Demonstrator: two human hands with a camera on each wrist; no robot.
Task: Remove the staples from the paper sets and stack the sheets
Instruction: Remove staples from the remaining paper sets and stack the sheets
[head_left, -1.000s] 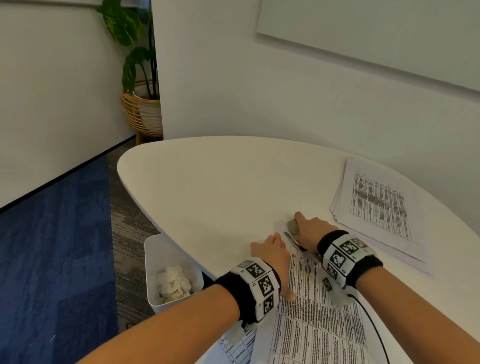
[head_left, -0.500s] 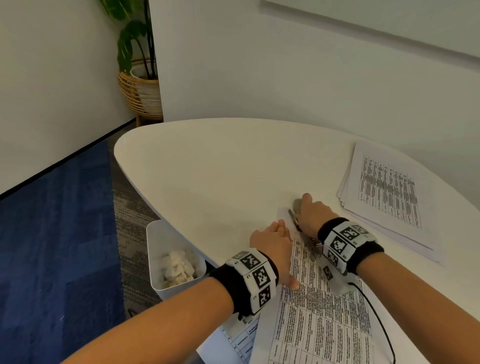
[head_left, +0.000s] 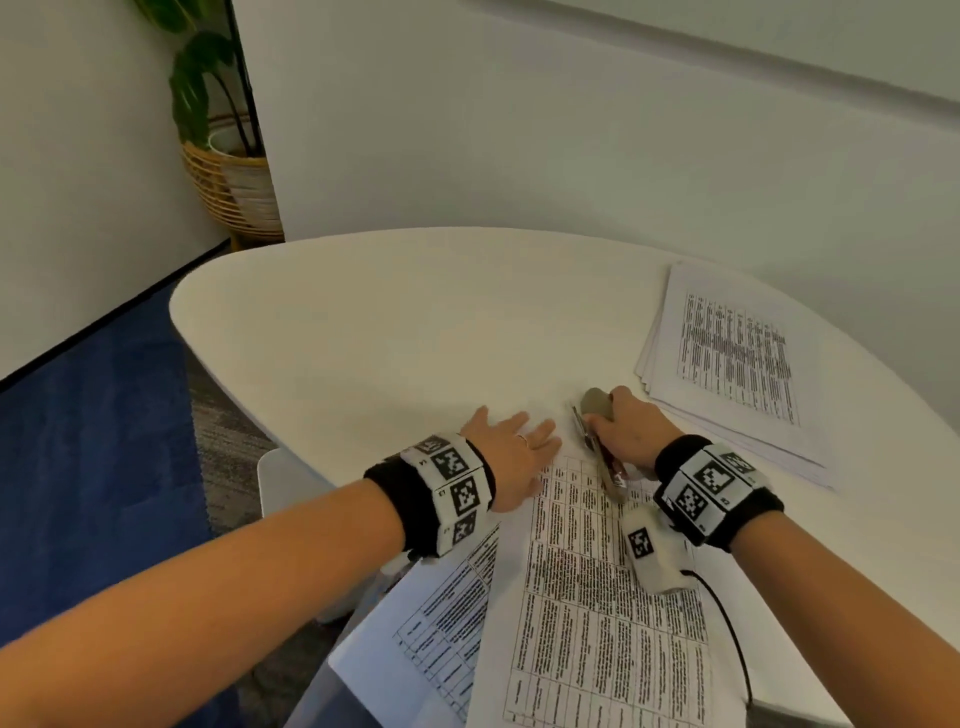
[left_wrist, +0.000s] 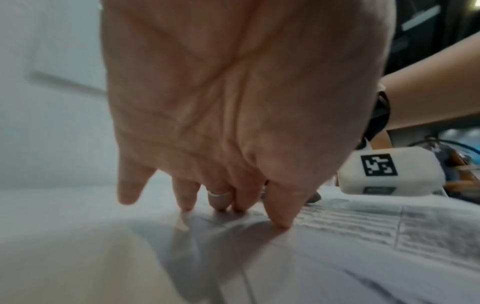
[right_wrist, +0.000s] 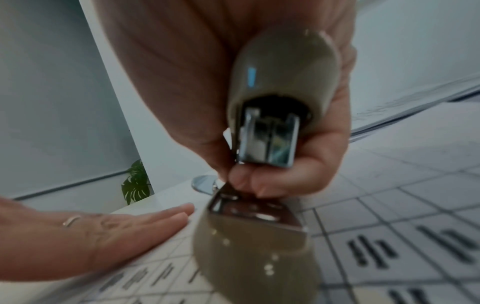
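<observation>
- Left hand (head_left: 511, 457), fingers flat and spread, presses the printed paper set (head_left: 597, 597) on the table (head_left: 395, 332).
- Right hand (head_left: 631, 431) grips a grey stapler (head_left: 597, 415) at the set's top corner.

White walls (head_left: 519, 130); blue carpet (head_left: 93, 441); potted plant (head_left: 218, 130) in corner.

Soft, even indoor light throughout, with the spread left hand (left_wrist: 233, 98) casting faint shadows on printed white paper (left_wrist: 363, 246), blurred wrist views and wide-angle bending at edges.
</observation>
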